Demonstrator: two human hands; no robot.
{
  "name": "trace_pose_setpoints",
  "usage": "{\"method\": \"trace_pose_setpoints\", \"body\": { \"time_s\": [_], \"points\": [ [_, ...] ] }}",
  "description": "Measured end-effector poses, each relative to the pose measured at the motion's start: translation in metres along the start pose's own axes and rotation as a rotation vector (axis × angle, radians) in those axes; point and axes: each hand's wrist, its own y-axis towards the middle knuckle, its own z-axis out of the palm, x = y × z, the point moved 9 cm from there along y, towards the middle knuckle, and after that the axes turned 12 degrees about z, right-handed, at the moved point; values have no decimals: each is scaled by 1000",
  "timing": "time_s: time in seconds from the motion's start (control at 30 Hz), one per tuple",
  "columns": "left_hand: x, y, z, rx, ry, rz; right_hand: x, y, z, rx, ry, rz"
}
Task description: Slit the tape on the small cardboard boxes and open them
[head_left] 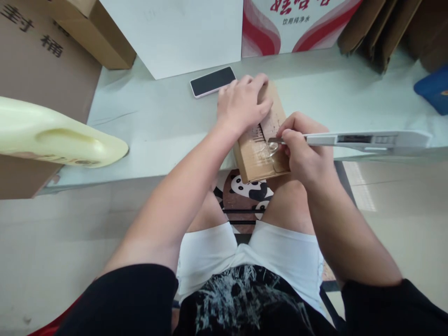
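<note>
A small brown cardboard box (251,161) lies at the table's near edge, its front end jutting slightly over it. Clear tape (272,147) shows loose and wrinkled on its top near that end. My left hand (245,100) rests on the far part of the box, fingers bent over it and pressing it down. My right hand (308,149) is closed around a white utility knife (367,139), gripping it close to the blade. The blade's tip touches the box top beside the tape, and the knife's handle points off to the right.
A dark-screened phone (213,82) lies behind the box on the pale table (154,130). Left stands a pale yellow bottle (63,133) by large cartons (45,56). A white panel (182,32), a red-and-white carton (297,28), folded cardboard (378,32) and a blue object (434,91) line the back and right.
</note>
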Motion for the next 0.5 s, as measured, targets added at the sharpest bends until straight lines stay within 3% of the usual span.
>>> {"method": "trace_pose_setpoints", "body": {
  "time_s": [0.13,0.5],
  "points": [
    [-11,-8,-8,81,82,-45,0,0,-1,-49,-15,12],
    [-9,-7,-7,76,94,-42,-3,1,1,-35,-26,37]
  ]
}}
